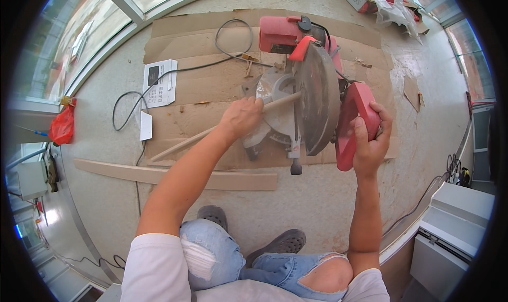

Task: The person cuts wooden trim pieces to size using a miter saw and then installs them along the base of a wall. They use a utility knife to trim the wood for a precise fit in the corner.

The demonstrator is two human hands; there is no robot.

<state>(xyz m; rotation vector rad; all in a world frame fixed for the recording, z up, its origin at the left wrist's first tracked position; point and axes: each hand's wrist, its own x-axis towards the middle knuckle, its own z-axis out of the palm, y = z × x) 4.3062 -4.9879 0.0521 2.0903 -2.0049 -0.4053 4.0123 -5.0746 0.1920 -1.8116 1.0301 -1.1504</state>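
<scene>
A red and grey miter saw (319, 101) stands on flattened cardboard in front of me. My right hand (370, 143) is wrapped around its red D-shaped handle (346, 148), the thumb on the inner side. A thin wooden strip (185, 143) runs slantwise across the saw's grey metal base (280, 119), and its right end reaches the blade guard. Closed over this strip, my left hand (242, 118) presses it at the left side of the base. The guard hides the blade's contact with the wood, so I cannot tell whether they touch.
A wide flat board (233, 181) lies on the floor before my feet. The black power cord (196, 68) loops over the cardboard (196, 37) past a white printed sheet (160, 83). A red bag (62, 124) sits far left; plastic wrapping (389, 5) lies back right.
</scene>
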